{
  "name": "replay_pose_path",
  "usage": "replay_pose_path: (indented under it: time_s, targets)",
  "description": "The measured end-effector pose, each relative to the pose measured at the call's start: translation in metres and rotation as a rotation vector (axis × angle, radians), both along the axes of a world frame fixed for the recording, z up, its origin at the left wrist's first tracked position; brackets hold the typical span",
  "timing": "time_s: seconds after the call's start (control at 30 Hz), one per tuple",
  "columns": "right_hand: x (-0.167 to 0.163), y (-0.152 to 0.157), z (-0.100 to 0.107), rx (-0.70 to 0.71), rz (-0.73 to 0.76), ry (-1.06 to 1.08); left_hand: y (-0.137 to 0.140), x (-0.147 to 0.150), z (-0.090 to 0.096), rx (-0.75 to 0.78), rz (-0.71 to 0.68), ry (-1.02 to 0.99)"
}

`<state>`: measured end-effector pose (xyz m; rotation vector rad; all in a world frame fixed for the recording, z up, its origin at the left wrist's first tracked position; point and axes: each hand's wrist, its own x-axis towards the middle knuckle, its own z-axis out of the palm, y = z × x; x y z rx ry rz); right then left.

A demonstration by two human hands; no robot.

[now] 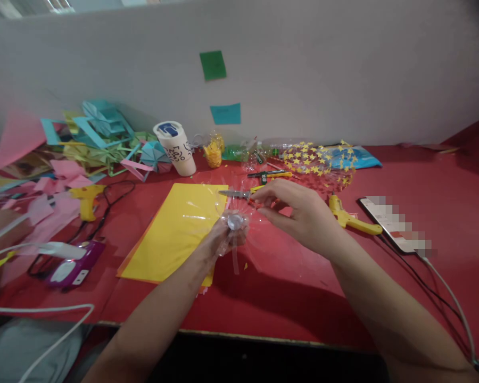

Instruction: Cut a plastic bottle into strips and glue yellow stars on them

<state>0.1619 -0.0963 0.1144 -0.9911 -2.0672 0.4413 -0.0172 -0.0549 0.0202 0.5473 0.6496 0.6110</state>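
Observation:
A clear plastic bottle piece [235, 221], cut into strips that splay outward, is gripped from beneath by my left hand [223, 236]. Its round end faces up toward me. My right hand [293, 210] is at the right side of the strips, thumb and fingers bent together at the edge of one; the exact contact is hard to make out. Scissors [235, 193] point left just beyond the bottle, their yellow and orange handles partly hidden by my right fingers. I cannot tell whether those fingers touch them. Yellow paper sheets [171, 234] lie under and left of my left hand.
Yellow glue guns [353, 221] [87, 201] with cords lie on both sides. A phone [395, 223] is at right, a purple power strip [77, 263] at left. Behind stand a white cup [175, 149], folded paper [104, 127] and yellow stars [315, 158]. Another person's arm [2, 226] is at left.

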Motion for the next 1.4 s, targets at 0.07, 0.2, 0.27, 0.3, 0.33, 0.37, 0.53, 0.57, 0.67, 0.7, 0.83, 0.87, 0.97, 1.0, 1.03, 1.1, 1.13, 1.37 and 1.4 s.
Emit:
replay_pose_path:
  time_s: [0.07,0.2,0.27,0.3,0.33,0.37,0.53,0.57,0.67,0.7,0.83,0.87,0.97,1.0,1.03,1.1,1.13,1.37,1.4]
  targets:
    - [0.000,-0.001,0.001,0.019,-0.006,0.015,-0.001,-0.001,-0.001,0.005,-0.002,-0.006]
    - [-0.001,-0.005,0.004,0.037,0.009,0.003,-0.003,-0.001,-0.003,0.026,0.010,-0.037]
    - [-0.004,-0.007,0.003,0.021,0.023,-0.025,-0.003,-0.001,-0.005,0.013,0.018,-0.057]
    - [-0.005,-0.008,0.003,0.014,0.027,-0.034,-0.002,0.000,-0.005,-0.001,0.021,-0.060]
    - [-0.007,-0.008,0.002,0.008,0.026,-0.038,-0.002,0.000,-0.005,-0.016,0.026,-0.059]
    - [-0.008,-0.007,0.000,0.004,0.023,-0.038,-0.002,0.000,-0.005,-0.033,0.029,-0.052]
    - [-0.011,-0.004,-0.006,0.022,0.027,-0.025,-0.003,0.003,0.000,-0.075,0.045,-0.010]
    - [-0.011,-0.004,-0.006,0.021,0.030,-0.022,-0.003,0.004,0.001,-0.075,0.052,-0.007]
    - [-0.010,-0.003,-0.006,0.005,0.031,-0.016,-0.005,0.005,0.005,-0.092,0.106,0.001]
    - [-0.010,-0.003,-0.006,-0.003,0.027,-0.021,-0.006,0.006,0.006,-0.108,0.132,0.009]
    - [-0.007,0.000,-0.004,-0.049,0.032,-0.018,-0.006,0.010,0.011,-0.177,0.256,0.027]
    - [-0.006,0.001,-0.004,-0.067,0.039,-0.004,-0.006,0.010,0.012,-0.186,0.268,0.027]
    - [0.000,0.004,0.000,-0.132,0.039,0.029,-0.005,0.010,0.013,-0.170,0.254,0.034]
    - [0.002,0.005,0.001,-0.152,0.037,0.031,-0.005,0.010,0.013,-0.156,0.244,0.035]
    - [0.005,0.006,0.002,-0.169,0.037,0.028,-0.005,0.009,0.012,-0.140,0.236,0.031]
    - [0.009,0.008,0.004,-0.184,0.031,0.036,-0.004,0.007,0.009,-0.115,0.209,0.008]
    - [0.011,0.009,0.004,-0.183,0.016,0.048,-0.003,0.006,0.007,-0.106,0.188,-0.006]
    - [0.006,0.011,-0.001,-0.198,-0.022,0.118,0.000,0.001,-0.004,-0.037,-0.002,-0.027]
    - [0.004,0.011,-0.002,-0.210,0.001,0.123,0.000,0.000,-0.005,-0.024,-0.023,-0.028]
